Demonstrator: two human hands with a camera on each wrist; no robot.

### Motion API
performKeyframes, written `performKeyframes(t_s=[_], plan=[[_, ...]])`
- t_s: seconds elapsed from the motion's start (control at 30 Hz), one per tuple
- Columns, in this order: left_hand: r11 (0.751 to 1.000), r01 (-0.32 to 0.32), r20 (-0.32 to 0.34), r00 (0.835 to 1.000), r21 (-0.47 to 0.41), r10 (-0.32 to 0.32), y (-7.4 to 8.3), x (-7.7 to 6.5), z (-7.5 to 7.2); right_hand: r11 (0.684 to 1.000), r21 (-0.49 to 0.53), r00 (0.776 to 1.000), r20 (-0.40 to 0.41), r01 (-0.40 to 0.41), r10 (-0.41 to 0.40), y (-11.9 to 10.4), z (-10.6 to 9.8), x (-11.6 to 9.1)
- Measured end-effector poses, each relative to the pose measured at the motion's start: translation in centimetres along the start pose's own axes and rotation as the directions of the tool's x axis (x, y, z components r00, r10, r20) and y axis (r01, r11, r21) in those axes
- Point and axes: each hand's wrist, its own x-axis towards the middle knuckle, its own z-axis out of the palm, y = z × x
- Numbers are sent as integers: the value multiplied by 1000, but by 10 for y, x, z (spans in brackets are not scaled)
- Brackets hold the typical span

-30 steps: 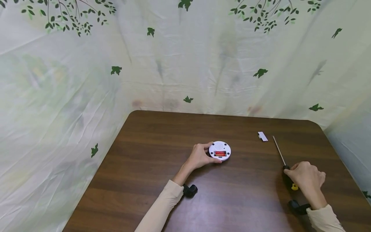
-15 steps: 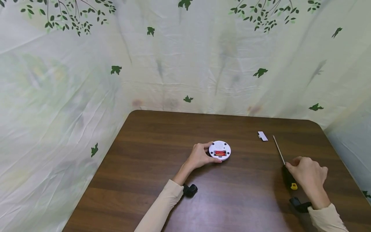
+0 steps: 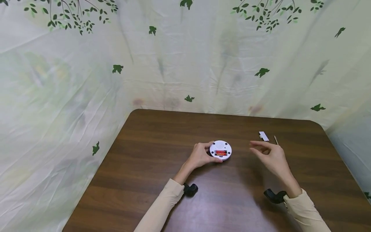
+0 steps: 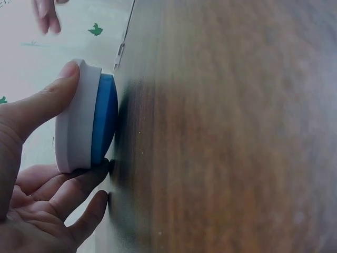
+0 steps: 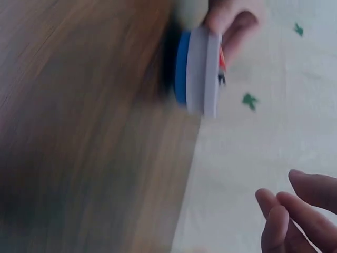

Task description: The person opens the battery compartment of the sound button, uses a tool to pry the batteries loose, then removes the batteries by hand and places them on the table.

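Observation:
My left hand [image 3: 200,155] grips a round buzzer [image 3: 221,145] by its rim, thumb on one side and fingers on the other. Its white underside faces up, with speaker holes, small dark feet and an uncovered slot holding two red batteries [image 3: 221,153]. In the left wrist view the buzzer's blue dome [image 4: 107,118] faces the tabletop. My right hand [image 3: 272,158] is raised to the buzzer's right, fingers loosely bent and holding nothing; the right wrist view shows its thumb apart from the fingers. Behind it the screwdriver [image 3: 276,140] lies with only the shaft's tip showing.
A small white battery cover [image 3: 263,136] lies on the brown wooden table [image 3: 162,135], beyond the right hand. A pale cloth with a leaf print [image 3: 188,64] hangs behind the table's far edge. Each wrist wears a black camera mount [image 3: 190,190].
My right hand has left the screwdriver's handle and moved left and forward towards the buzzer, now hiding most of the screwdriver. My left hand and the buzzer have stayed in place.

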Motion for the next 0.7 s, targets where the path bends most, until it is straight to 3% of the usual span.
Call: performKeyframes(t_s=[0.3, 0.7], plan=[[1000, -28, 6, 1000, 2, 28, -1, -1, 1, 994, 76, 990, 117, 74, -82, -11, 50, 21], [999, -50, 7, 999, 6, 50, -3, -1, -1, 994, 71, 982, 164, 80, -91, -18, 76, 28]])
